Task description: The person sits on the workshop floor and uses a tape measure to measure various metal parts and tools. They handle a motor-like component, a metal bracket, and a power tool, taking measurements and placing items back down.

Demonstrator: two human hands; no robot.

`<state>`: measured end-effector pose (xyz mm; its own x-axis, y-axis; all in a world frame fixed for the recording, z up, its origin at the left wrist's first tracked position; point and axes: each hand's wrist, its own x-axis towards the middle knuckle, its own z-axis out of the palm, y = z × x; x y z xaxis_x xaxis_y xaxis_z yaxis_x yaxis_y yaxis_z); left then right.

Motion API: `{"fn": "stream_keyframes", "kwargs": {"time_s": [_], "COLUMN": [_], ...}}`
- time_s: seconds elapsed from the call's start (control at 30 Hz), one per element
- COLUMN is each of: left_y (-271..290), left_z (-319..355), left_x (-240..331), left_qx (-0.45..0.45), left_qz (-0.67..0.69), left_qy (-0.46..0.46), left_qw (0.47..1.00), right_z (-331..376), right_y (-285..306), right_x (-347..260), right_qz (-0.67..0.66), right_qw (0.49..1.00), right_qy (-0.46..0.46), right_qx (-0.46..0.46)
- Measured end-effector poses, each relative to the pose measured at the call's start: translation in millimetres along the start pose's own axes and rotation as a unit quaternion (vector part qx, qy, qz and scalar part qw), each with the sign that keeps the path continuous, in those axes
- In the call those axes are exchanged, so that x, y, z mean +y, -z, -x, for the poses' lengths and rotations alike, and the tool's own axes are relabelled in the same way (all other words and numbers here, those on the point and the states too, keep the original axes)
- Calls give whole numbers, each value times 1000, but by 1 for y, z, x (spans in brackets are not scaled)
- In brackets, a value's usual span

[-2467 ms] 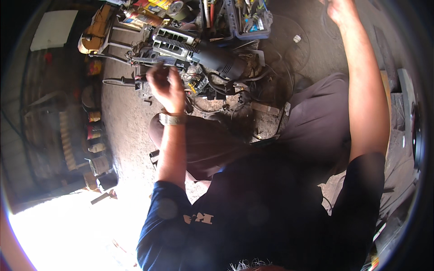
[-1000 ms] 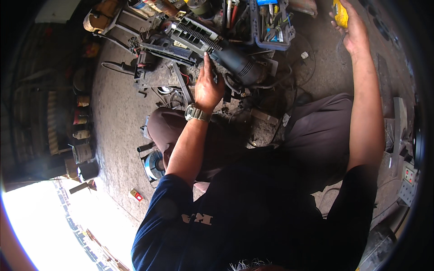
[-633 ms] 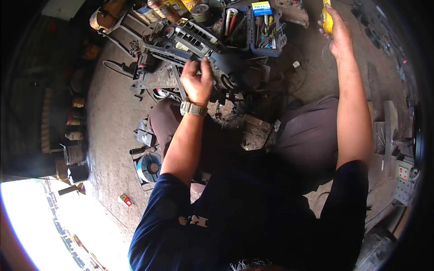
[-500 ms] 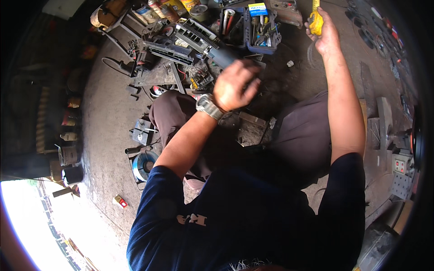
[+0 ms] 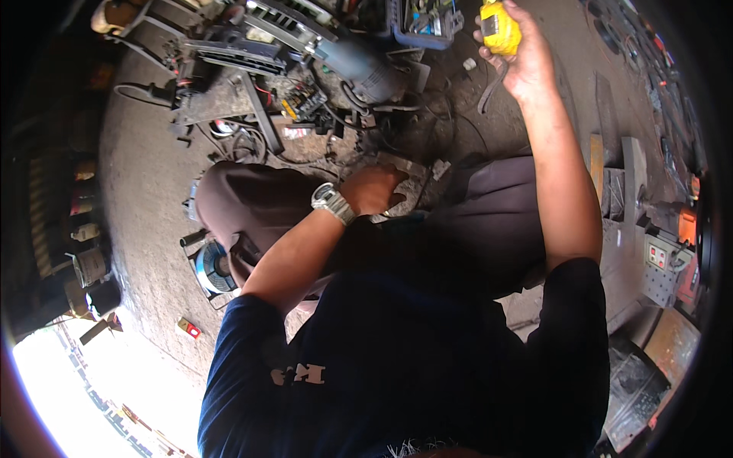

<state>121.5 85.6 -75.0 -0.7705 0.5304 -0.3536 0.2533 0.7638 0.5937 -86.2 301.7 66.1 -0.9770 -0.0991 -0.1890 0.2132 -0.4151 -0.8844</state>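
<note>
Raised at the top right, my right hand (image 5: 527, 57) is closed around a yellow tape measure (image 5: 501, 32). A dark wrist strap (image 5: 493, 90) hangs below it. My left hand (image 5: 372, 189), with a metal watch (image 5: 333, 203) on its wrist, is low between my knees. Its thumb and fingers are apart, and I see nothing held in them. Just beyond it lies a flat brownish block (image 5: 412, 177), partly covered by the hand. Farther out, a blue-grey power tool (image 5: 357, 67) rests among metal parts and cables.
A blue toolbox (image 5: 427, 37) holds several hand tools at the top. Metal rails (image 5: 237, 55) and a metal bar (image 5: 259, 114) lie to the left. By my left leg stands a blue wire spool (image 5: 211, 269). A grey switch box (image 5: 663, 263) is at the right.
My left hand has drawn back from beside the power tool to between my knees. The right hand still holds the tape measure, now slightly farther left. The whole view has shifted.
</note>
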Motion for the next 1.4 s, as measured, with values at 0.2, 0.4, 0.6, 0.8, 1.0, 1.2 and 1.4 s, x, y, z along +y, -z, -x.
{"fn": "stream_keyframes", "kwargs": {"time_s": [0.2, 0.4, 0.6, 0.8, 1.0, 1.2, 1.4], "left_y": [15, 29, 12, 21, 215, 280, 323], "left_z": [-5, -34, -37, -7, 66, 178, 224], "left_x": [5, -20, -20, 24, 80, 34, 54], "left_qx": [16, -62, -30, -91, 91, 168, 198], "left_qz": [146, 251, 279, 362, 378, 474, 681], "left_qy": [-40, 57, 113, 116, 221, 366, 461], "left_qw": [988, 964, 953, 920, 894, 783, 534], "right_z": [-28, -65, -100, -96, -2, 161, 383], "right_y": [39, 31, 28, 33, 45, 43, 181], "right_x": [3, 10, 10, 43, 2, -182, -197], "right_qz": [-21, 16, -40, -28, -114, 212, 371], "right_qw": [999, 993, 982, 945, 883, 868, 725], "right_qy": [-45, -96, -87, -147, -267, -237, -362], "right_qx": [-10, 71, 165, 291, 369, 382, 453]}}
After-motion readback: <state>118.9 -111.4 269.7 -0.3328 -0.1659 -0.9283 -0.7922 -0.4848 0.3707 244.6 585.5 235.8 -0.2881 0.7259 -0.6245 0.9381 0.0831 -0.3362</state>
